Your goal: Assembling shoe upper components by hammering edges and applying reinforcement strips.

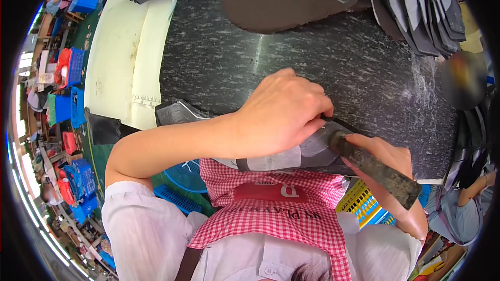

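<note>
A long grey-and-black cut piece (317,148) of sheet material, perhaps fabric or leather, lies along the near edge of the dark table. My left hand (284,112) reaches across it with fingers curled, pinching its far edge; the fingertips are partly hidden. In my right hand (385,151) is a hammer (383,169) with a worn metal head. Its rounded end rests on or just above the piece, beside my left fingers; contact is hard to tell. The other, flat end points down to the right. My palm hides the handle.
On the dark streaked tabletop (219,67), a brown sheet (281,0) lies at the far side. Stacked grey-black pieces (416,10) sit far right, a cream board (120,57) left. A blurred dark round object (464,80) stands right. A yellow basket (359,200) is below the table.
</note>
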`<state>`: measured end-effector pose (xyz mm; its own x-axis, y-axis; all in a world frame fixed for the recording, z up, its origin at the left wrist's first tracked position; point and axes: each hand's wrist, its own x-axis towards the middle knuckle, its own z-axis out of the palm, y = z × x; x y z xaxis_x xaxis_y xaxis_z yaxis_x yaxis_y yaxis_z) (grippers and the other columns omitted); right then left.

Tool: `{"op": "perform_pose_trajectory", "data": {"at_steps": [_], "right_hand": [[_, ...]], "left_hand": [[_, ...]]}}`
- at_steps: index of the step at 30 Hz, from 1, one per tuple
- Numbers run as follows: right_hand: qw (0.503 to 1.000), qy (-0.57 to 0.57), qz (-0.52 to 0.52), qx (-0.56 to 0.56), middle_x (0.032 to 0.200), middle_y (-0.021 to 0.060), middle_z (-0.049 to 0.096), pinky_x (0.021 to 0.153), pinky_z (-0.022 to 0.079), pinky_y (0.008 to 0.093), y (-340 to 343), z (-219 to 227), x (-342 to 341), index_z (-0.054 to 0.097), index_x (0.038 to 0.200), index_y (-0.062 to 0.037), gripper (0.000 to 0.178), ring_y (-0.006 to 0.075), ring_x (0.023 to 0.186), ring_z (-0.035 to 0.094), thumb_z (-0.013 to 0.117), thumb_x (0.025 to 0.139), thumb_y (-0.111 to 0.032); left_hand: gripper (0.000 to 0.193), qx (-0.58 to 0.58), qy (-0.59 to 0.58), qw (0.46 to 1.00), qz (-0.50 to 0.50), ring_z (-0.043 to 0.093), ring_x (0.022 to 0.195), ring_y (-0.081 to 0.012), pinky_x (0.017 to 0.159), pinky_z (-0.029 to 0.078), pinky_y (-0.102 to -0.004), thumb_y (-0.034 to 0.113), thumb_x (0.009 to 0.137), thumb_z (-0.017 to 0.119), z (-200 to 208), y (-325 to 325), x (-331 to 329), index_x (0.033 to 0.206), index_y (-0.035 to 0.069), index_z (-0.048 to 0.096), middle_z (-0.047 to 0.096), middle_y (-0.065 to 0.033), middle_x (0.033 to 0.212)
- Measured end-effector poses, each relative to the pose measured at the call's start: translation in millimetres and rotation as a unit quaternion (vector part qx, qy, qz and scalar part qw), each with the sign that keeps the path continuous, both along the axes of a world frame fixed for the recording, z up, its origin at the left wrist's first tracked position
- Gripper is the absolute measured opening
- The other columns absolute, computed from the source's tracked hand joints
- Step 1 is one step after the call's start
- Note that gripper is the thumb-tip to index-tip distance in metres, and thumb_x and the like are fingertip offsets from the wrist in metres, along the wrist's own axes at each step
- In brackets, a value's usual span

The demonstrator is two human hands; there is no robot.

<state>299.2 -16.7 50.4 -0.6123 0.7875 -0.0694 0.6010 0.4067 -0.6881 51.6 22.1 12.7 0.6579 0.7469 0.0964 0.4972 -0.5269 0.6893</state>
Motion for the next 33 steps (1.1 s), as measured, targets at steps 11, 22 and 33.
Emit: {"op": "perform_pose_trajectory", "data": {"at_steps": [11,22,33], "right_hand": [[0.997,-0.023,-0.061,-0.032,0.095,0.0146,0.071,0.075,0.054,0.0335,19.6,9.4,-15.5,0.064,0.110,-0.0030,0.031,0.0310,0.086,0.071,0.073,0.081,-0.005],[0.999,-0.016,-0.009,-0.037,0.098,0.0149,0.070,0.074,0.054,0.0334,28.6,7.6,-21.7,0.064,0.109,-0.0034,0.030,0.0314,0.085,0.070,0.073,0.081,-0.006],[0.988,-0.072,0.108,0.087,0.072,0.0093,0.062,0.051,0.050,0.0347,26.2,5.8,-35.4,0.063,0.114,-0.0051,0.037,0.0261,0.059,0.064,0.066,0.078,-0.014]], "left_hand": [[0.022,0.143,0.025,0.989,-0.033,0.059,0.074,-0.0209,0.067,0.046,-0.0333,0.010,0.067,0.069,-7.4,-11.7,-5.4,0.088,0.007,0.066,0.061,-0.0032,0.084],[0.023,0.232,0.098,0.965,-0.074,0.061,0.079,-0.0218,0.070,0.049,-0.0359,0.009,0.069,0.070,7.5,-29.8,-4.8,0.091,0.004,0.069,0.061,-0.0062,0.088],[0.020,0.133,0.007,0.991,-0.030,0.061,0.077,-0.0257,0.065,0.053,-0.0357,0.008,0.069,0.066,1.4,-39.0,-27.3,0.088,0.000,0.065,0.060,-0.0096,0.088]]}}
